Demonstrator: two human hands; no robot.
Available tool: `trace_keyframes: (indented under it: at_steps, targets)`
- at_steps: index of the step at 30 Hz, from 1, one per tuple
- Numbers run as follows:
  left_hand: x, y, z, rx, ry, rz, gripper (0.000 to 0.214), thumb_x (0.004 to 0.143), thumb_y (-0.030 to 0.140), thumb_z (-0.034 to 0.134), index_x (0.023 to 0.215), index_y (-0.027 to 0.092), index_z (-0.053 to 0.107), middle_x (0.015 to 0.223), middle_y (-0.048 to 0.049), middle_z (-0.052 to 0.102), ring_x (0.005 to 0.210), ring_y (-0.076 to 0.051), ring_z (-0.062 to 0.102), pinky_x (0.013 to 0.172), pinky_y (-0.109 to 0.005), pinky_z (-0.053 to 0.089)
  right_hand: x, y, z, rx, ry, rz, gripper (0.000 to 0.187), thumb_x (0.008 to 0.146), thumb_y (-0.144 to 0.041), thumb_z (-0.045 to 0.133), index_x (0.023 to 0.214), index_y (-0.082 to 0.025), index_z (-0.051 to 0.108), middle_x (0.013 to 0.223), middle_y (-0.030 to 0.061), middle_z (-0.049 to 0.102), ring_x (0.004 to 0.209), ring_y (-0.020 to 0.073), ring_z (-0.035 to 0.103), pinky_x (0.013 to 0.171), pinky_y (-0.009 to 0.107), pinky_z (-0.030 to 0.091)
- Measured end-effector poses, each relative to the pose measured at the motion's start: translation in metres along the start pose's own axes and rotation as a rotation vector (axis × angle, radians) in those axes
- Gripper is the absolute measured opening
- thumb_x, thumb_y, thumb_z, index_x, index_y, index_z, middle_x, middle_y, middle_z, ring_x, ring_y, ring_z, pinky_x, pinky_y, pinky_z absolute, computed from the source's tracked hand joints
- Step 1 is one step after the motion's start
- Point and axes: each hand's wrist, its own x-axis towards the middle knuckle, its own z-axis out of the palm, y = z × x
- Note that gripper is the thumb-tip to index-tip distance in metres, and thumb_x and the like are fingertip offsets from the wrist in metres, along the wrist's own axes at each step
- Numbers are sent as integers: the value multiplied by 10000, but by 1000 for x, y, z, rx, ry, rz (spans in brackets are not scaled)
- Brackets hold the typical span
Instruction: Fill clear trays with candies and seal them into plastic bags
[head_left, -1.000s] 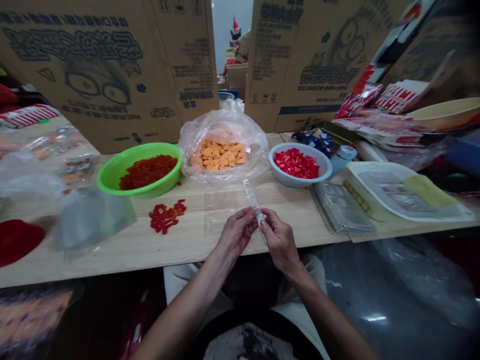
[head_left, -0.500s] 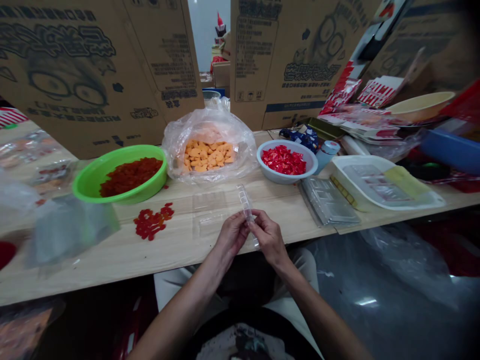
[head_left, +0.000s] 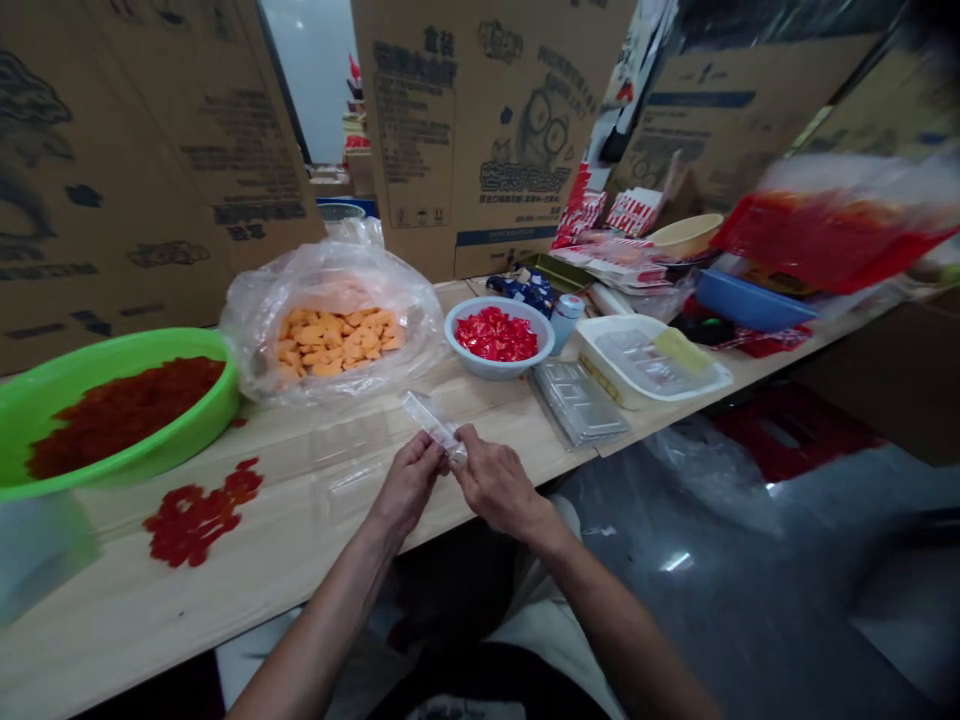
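Both hands meet over the front edge of the table, on a narrow piece of clear plastic tray. My left hand pinches its lower end, and my right hand grips it from the other side; fingers cover part of it. A thin clear plastic tray lies flat on the table, left of my hands. Farther left is a loose heap of red-orange gummy pieces. To the right sits a stack of clear plastic trays.
A green basin of dark red pieces, a clear bag of orange pieces and a pale blue bowl of red wrapped packets line the table. Right are a white tray and a blurred red tray. Cardboard boxes stand behind.
My view has swung right, so the table's things sit farther left. The plastic piece in my hands now leans more to the left. A loaded red tray shows more fully at right.
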Motion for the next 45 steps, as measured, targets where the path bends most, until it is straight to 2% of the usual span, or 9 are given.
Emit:
trace_keyframes:
  at_steps: [7,13,17,22,27,31,34,38,45]
  targets:
    - [12,12,-16,81,1,7,357,701,438,780,727,163,554,675,34,474,610,-92,418,598,-215,349,1,57,-30,294,350,240,214,899,-314,490,1080,-206,528,697,-15,608,631,190,583,594,277,367]
    - [23,19,-59,479,136,-217,354,669,464,718,634,187,502,556,48,414,512,-103,356,509,-239,267,-9,115,-142,-254,884,444,383,887,-326,533,1237,-169,533,842,76,661,763,249,607,684,364,396]
    - [13,26,-87,974,368,-118,234,784,389,599,772,157,627,662,-23,566,623,-174,518,593,-276,373,19,215,-180,-559,721,492,374,899,-268,526,1208,-70,596,1029,243,657,958,339,631,774,479,378]
    - [-25,33,-95,1615,419,-22,542,905,479,533,1363,191,542,1352,-193,543,1238,-365,508,979,-473,423,38,313,-162,-376,463,420,343,864,-450,597,704,-150,648,950,239,616,1008,419,595,784,622,350]
    - [-44,2,-60,1727,36,10,730,888,558,584,1525,289,351,1635,-161,199,1485,-452,151,1131,-688,162,42,246,-110,-484,535,297,320,907,-333,530,1035,-89,692,1094,311,589,1127,447,541,854,619,365]
    - [-48,-34,-30,1791,-53,129,596,949,492,518,1488,256,424,1624,-140,249,1476,-454,187,1124,-736,153,32,135,-27,-239,274,-165,394,956,-261,430,1279,-118,604,1252,216,596,1163,292,563,985,425,441]
    - [-63,-53,-21,1818,-37,202,527,960,457,511,1438,236,484,1604,-126,309,1463,-446,237,1124,-731,212,9,84,38,-267,38,-281,461,974,-263,396,1409,-171,519,1494,198,437,1360,314,431,1045,497,411]
    - [-84,-61,-29,1813,-30,251,483,926,451,579,1360,244,545,1568,-139,370,1448,-429,291,1123,-695,286,-18,72,80,-280,-37,-336,510,979,-284,393,1482,-226,443,1609,154,280,1471,328,270,1081,547,383]
    - [-78,-66,-35,1691,-20,347,437,933,424,577,1321,223,562,1475,-194,448,1452,-370,310,1153,-619,282,0,91,83,-242,-54,-497,489,990,-369,398,1426,-185,521,1603,182,278,1473,322,276,1118,498,369]
